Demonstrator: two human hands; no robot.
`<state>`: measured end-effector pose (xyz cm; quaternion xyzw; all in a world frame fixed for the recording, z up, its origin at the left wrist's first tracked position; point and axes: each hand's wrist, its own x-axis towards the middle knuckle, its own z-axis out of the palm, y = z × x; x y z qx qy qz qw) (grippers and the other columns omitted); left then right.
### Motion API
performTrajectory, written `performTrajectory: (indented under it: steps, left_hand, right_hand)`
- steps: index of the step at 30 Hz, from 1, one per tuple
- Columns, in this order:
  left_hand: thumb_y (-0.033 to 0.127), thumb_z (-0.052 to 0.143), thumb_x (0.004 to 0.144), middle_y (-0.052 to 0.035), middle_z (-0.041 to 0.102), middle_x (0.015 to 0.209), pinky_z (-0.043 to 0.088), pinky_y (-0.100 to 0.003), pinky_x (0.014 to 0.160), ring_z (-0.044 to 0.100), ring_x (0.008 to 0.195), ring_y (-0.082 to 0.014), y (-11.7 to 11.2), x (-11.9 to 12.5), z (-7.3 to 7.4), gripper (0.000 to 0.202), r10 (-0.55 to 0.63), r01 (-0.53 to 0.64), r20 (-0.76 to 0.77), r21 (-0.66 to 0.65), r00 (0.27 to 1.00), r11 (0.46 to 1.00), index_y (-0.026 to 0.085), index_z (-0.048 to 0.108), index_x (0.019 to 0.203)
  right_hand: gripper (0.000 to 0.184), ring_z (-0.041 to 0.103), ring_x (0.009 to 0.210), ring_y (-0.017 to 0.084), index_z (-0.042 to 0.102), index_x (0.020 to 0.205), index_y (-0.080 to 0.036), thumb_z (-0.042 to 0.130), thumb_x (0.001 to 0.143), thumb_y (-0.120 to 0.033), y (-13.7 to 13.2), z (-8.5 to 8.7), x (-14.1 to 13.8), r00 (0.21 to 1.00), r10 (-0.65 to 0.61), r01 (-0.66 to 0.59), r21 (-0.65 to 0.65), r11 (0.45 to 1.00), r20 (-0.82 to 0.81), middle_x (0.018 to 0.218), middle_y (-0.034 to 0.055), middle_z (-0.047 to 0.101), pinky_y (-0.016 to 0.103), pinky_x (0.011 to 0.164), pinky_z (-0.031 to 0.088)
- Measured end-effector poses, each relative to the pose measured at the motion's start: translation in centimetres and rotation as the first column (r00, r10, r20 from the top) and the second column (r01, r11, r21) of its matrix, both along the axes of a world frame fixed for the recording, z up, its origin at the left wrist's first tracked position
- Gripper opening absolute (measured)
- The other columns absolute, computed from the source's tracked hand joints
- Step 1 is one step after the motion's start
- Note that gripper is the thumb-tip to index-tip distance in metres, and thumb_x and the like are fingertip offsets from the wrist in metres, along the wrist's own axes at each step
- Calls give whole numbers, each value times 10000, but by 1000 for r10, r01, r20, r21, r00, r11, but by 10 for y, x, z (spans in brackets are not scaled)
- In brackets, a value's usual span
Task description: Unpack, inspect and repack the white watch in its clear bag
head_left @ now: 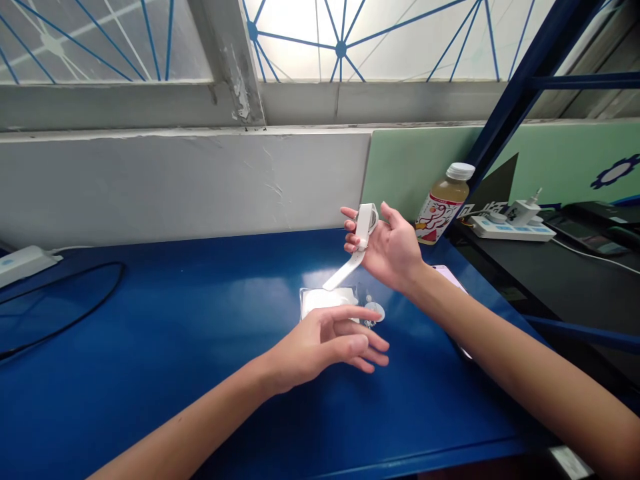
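The right hand (393, 250), palm up at the far right of the table (200, 373), held the white strap (364, 227) in its curled fingers, thumb apart from it. The strap's tail slanted down to the left, toward the far edge of a clear case (301, 303); whether they touched could not be told.

The case lay flat with something white (325, 299) inside, its near side hidden by the left hand (320, 347). That hand held nothing visible, its fingers spread, its thumb apart from them. A round piece (379, 309) lay just right of the case.

Beyond the right hand, a bottle (443, 208) stood at the far right, white cap on, with cloudy, yellowish liquid inside. A pale flat thing (451, 273) lay partly hidden by the right forearm.
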<state>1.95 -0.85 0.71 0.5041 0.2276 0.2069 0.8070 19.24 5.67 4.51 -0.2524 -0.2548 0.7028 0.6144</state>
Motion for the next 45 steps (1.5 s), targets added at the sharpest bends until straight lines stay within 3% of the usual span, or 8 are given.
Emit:
performTrajectory:
  steps: [6, 9, 12, 16, 21, 27, 38, 45]
  left_hand:
    - [342, 634, 946, -187, 576, 1364, 519, -449, 959, 643, 1155, -315, 7, -1, 6, 474, 318, -318, 16, 41, 948, 947, 147, 479, 1349]
    - [294, 642, 943, -153, 578, 1371, 503, -417, 995, 602, 1215, -306, 13, -3, 9, 383, 364, -369, 61, 110, 929, 923, 151, 549, 1286]
    - [259, 694, 905, -133, 638, 1293, 505, -394, 989, 608, 1208, -299, 14, -3, 8, 412, 343, -353, 86, 151, 935, 923, 168, 572, 1288]
    - [254, 740, 866, -129, 674, 1222, 527, -391, 952, 633, 1166, -300, 11, -1, 5, 448, 366, -372, 62, 169, 928, 913, 163, 594, 1280]
    - [294, 682, 913, -108, 693, 1181, 525, -398, 962, 658, 1114, -274, 9, -1, 3, 307, 335, -340, 58, 194, 940, 920, 157, 666, 1187]
    - [266, 596, 969, -129, 713, 1137, 521, -427, 976, 667, 1107, -282, 6, 0, 2, 258, 249, -252, 45, 160, 968, 954, 125, 656, 1177]
    - [357, 639, 943, -171, 735, 1097, 537, -409, 933, 695, 1067, -296, 6, 2, 1, 312, 221, -222, 7, 43, 975, 974, 95, 667, 1111]
    - [412, 651, 921, -182, 743, 1048, 552, -435, 902, 721, 997, -308, 3, 2, 2, 349, 139, -135, -62, 67, 988, 989, 91, 694, 1051]
  right_hand:
    - [154, 642, 699, 129, 652, 870, -188, 641, 888, -341, -7, -5, -9, 988, -13, 5, 58, 998, 153, 715, -8, 626, 283, 758, 557]
    - [264, 646, 698, 151, 627, 797, -199, 768, 776, -422, -14, -8, -13, 935, -12, -53, 173, 984, 353, 730, 3, 652, 293, 675, 544]
    - [325, 567, 610, 117, 595, 714, -196, 814, 711, -436, -19, -8, -15, 838, -137, -26, 288, 957, 529, 668, -23, 607, 247, 567, 467]
    - [290, 521, 608, 108, 609, 748, -204, 765, 759, -448, -21, -10, -18, 760, -201, -44, 357, 933, 618, 720, -21, 628, 243, 550, 423]
    - [209, 662, 857, 172, 649, 839, -224, 682, 846, -431, -21, -13, -20, 811, -25, -158, 259, 953, 585, 996, 36, 745, 283, 698, 508]
    - [232, 713, 927, 192, 725, 1021, -186, 631, 908, -365, -21, -11, -16, 862, 244, -352, 179, 919, 445, 948, 71, 774, 327, 837, 552]
    - [256, 725, 897, 178, 716, 1078, -193, 622, 921, -372, -21, -12, -17, 852, 247, -357, 169, 919, 462, 994, 59, 772, 346, 881, 570]
    - [468, 646, 1156, 247, 721, 1061, -168, 479, 942, -551, -20, -4, -13, 857, 415, -463, 104, 880, 306, 1179, 119, 726, 409, 1029, 471]
